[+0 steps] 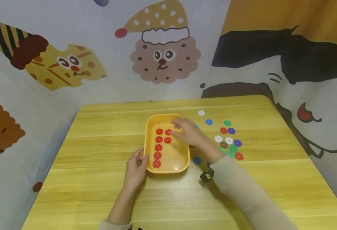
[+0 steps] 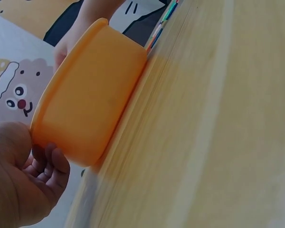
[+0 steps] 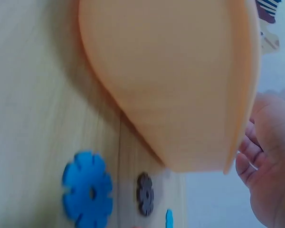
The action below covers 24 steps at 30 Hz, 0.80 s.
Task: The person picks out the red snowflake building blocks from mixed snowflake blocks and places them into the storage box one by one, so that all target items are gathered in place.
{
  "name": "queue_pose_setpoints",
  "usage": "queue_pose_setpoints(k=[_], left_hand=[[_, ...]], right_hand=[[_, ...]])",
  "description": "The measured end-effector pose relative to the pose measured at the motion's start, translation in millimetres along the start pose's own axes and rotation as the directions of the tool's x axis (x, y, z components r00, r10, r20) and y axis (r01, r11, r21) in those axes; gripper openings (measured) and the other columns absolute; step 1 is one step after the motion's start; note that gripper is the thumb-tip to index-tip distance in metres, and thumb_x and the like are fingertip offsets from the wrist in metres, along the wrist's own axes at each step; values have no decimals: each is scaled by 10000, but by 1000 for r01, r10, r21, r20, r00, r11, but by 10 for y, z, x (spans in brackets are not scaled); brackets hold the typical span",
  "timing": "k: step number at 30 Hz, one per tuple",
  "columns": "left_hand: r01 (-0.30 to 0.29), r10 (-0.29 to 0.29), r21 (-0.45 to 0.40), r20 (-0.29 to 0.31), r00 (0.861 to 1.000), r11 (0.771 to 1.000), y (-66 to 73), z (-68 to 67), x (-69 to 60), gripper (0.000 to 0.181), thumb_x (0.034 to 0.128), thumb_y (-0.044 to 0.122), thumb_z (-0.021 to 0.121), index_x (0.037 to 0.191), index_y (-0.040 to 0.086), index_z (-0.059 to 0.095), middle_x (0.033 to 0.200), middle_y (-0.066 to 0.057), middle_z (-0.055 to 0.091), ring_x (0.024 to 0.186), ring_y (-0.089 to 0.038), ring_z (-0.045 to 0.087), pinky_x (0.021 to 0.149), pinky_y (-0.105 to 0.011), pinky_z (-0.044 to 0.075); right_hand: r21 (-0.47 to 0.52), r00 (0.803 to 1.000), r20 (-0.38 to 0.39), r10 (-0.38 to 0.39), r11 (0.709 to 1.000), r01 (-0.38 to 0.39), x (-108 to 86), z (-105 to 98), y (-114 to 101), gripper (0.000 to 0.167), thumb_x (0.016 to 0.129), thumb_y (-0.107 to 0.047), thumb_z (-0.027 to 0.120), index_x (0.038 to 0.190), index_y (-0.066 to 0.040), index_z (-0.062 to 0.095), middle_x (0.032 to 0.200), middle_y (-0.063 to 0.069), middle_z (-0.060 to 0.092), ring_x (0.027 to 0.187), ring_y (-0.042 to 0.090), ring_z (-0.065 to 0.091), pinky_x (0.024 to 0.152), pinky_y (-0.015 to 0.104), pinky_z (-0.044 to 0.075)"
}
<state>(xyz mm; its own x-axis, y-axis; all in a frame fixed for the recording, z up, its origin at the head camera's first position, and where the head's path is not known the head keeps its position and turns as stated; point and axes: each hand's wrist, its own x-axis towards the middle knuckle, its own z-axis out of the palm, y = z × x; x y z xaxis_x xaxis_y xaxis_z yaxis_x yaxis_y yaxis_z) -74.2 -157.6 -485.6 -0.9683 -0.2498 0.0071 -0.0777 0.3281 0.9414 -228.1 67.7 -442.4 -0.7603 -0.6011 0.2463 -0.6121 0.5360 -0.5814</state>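
A yellow-orange plastic tray (image 1: 183, 163) stands on the wooden table. On its floor lie several red snowflake discs (image 1: 158, 147) in a left column, with two more beside the column's top end. My left hand (image 1: 136, 167) holds the tray's left side, thumb at the rim and fingers curled against the outer wall, as the left wrist view also shows. Over the tray's upper right part is my right hand (image 1: 188, 131). Its thumb tip is at the upper red disc (image 1: 168, 132) of the short column, apart from the other fingers. The tray wall hides its fingertips in the right wrist view.
Right of the tray, loose snowflake discs in several colours lie scattered, among them a white one (image 1: 201, 113), a green one (image 1: 227, 123), a red one (image 1: 239, 156) and a blue one (image 3: 88, 190). A cartoon-printed cloth (image 1: 111, 89) hangs behind the table (image 1: 99, 134).
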Motion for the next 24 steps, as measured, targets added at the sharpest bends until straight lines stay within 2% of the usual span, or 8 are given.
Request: queue_pose_setpoints(k=[5, 11, 16, 24], left_hand=[[-24, 24, 15, -17, 1000, 1000, -4, 17, 1, 396, 1004, 121, 633, 1368, -28, 587, 740, -66, 538, 584, -104, 465, 489, -197, 394], [-31, 31, 11, -12, 999, 999, 10, 30, -2, 400, 1005, 129, 631, 1365, -38, 587, 743, -64, 541, 587, -99, 469, 489, -197, 399], [-29, 29, 8, -16, 999, 1000, 13, 31, 0, 395, 1002, 125, 634, 1362, -32, 592, 746, -65, 540, 594, -108, 470, 493, -195, 399], [-32, 32, 13, -13, 999, 999, 6, 45, 5, 391, 998, 111, 634, 1360, -32, 592, 747, -65, 537, 594, -106, 470, 494, -198, 400]], right_hand=[[20, 997, -77, 5, 1000, -4, -143, -108, 99, 419, 929, -201, 754, 1253, 34, 632, 1011, 127, 677, 921, 230, 627, 835, 381, 550], [70, 991, -120, 65, 996, -57, -308, -255, 249, 414, 938, -186, 744, 1265, 40, 628, 969, 110, 665, 871, 224, 614, 790, 448, 556], [83, 978, -172, 117, 991, -104, -429, -384, 393, 378, 939, -178, 740, 1250, 15, 643, 950, 101, 657, 856, 238, 620, 773, 445, 557], [31, 951, -243, 190, 982, -189, -641, -610, 665, 323, 964, -156, 710, 1226, 24, 651, 962, 122, 657, 851, 255, 618, 730, 398, 531]])
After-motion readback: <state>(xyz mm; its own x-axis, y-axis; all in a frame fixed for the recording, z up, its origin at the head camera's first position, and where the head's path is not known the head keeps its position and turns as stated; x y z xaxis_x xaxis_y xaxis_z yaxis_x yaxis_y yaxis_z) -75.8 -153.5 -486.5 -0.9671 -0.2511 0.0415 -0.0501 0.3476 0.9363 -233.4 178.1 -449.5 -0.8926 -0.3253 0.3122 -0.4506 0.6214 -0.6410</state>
